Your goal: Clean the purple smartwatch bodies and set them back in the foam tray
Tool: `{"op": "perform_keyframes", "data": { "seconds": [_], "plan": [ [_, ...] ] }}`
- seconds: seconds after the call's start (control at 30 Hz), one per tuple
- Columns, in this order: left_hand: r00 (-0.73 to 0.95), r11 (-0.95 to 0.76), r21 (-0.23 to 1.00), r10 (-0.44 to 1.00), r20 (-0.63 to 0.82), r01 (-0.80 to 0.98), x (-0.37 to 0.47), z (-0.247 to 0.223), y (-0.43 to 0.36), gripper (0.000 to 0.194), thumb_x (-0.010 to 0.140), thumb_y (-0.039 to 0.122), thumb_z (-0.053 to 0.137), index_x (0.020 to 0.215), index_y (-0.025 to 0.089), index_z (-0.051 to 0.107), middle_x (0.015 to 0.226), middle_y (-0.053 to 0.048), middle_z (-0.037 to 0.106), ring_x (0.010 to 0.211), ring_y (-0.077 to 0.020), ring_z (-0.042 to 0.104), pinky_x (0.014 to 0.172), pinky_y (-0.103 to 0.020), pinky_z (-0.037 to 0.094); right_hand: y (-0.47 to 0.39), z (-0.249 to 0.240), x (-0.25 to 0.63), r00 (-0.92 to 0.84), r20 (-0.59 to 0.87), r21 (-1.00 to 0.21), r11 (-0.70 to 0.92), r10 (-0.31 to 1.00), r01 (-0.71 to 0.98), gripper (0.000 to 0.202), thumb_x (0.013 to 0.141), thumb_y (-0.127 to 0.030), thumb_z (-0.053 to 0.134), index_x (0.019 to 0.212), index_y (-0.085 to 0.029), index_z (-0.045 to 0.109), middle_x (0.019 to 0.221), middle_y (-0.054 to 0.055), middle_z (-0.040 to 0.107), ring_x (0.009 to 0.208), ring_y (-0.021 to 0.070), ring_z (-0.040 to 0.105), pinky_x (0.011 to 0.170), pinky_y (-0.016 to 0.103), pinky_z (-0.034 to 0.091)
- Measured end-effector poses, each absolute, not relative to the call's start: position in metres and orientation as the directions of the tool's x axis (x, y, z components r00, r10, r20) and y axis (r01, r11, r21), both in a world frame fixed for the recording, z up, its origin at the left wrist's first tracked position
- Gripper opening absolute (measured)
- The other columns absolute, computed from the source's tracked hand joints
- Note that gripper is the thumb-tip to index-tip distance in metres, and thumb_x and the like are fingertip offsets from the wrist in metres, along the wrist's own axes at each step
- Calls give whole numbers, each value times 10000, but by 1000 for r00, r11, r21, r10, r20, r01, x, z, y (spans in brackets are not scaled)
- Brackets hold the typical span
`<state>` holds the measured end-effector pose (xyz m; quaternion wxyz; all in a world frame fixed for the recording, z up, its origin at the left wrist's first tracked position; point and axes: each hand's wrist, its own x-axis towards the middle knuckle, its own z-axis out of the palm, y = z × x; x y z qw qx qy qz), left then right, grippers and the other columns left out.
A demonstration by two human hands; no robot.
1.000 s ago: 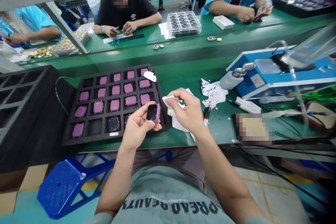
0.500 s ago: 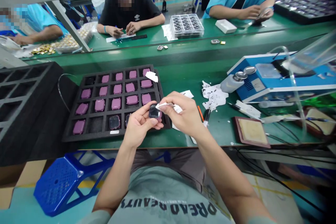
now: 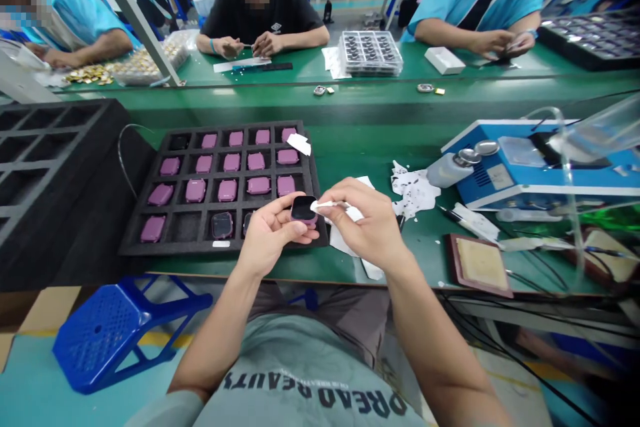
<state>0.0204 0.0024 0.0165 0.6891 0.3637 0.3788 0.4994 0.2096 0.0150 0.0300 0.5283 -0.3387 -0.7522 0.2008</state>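
My left hand (image 3: 273, 232) grips a purple watch case with a dark glass face (image 3: 303, 208), its face turned up. Pinched in the fingers of my right hand (image 3: 365, 220) is a white wipe (image 3: 327, 205), whose tip touches the right edge of the watch face. Both hands are over the front right corner of a black foam tray (image 3: 187, 248). Purple watch cases (image 3: 227, 190) lie in most of its compartments, and a dark-faced watch (image 3: 222, 225) lies in the front row. A white paper scrap (image 3: 299, 143) rests on the tray's back right corner.
An empty-celled foam tray (image 3: 60, 147) stands at the left. To the right are a metal-capped bottle (image 3: 445, 171), a blue machine (image 3: 505, 177), a sponge in a dark red holder (image 3: 479, 263) and stained paper (image 3: 414, 190). Three people work across the bench. A blue stool (image 3: 100, 333) stands below.
The view has shifted slightly. The watch in my left hand is tilted differently, and the wipe has moved from over the face to its right edge.
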Motion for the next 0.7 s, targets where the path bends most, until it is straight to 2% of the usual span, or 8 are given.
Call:
{"op": "perform_keyframes", "data": {
  "seconds": [0.13, 0.3, 0.47, 0.53, 0.7],
  "plan": [
    [243, 283, 868, 950, -196, -409, 21, 20, 3, 723, 549, 362, 1038, 1147, 134, 701, 787, -52, 813, 659, -229, 803, 560, -218, 620, 15, 39, 215, -286, 687, -577, 740, 668, 345, 94, 987, -157, 669, 934, -226, 704, 867, 27, 714, 805, 175, 643, 727, 339, 509],
    [217, 268, 871, 957, -192, -411, 23, 19, 4, 723, 543, 394, 1038, 1118, 128, 689, 776, -34, 804, 658, -206, 797, 586, -216, 628, 10, 50, 212, -417, 681, -453, 793, 602, 407, 128, 1019, -149, 607, 942, -215, 684, 893, 44, 717, 811, 184, 614, 729, 359, 486],
    [206, 267, 869, 959, -196, -417, 25, 18, 4, 710, 572, 418, 1027, 1121, 133, 678, 824, -56, 818, 693, -216, 810, 589, -207, 623, 13, 37, 224, -397, 668, -381, 747, 630, 545, 109, 1010, -155, 623, 945, -224, 678, 890, 48, 728, 813, 204, 616, 733, 387, 467],
    [211, 270, 870, 957, -197, -413, 24, 18, 4, 740, 567, 461, 1022, 1132, 131, 677, 852, -75, 825, 719, -234, 817, 591, -216, 624, 13, 32, 230, -360, 682, -381, 729, 637, 569, 113, 999, -142, 635, 937, -229, 672, 869, 41, 730, 808, 206, 623, 721, 384, 467],
    [216, 269, 866, 957, -193, -421, 23, 19, 3, 743, 571, 491, 1016, 1122, 129, 675, 839, -80, 822, 737, -249, 820, 608, -231, 631, 9, 35, 228, -316, 715, -434, 751, 623, 498, 101, 980, -135, 670, 952, -230, 653, 875, 38, 727, 822, 203, 650, 724, 375, 498]
  ]
}}
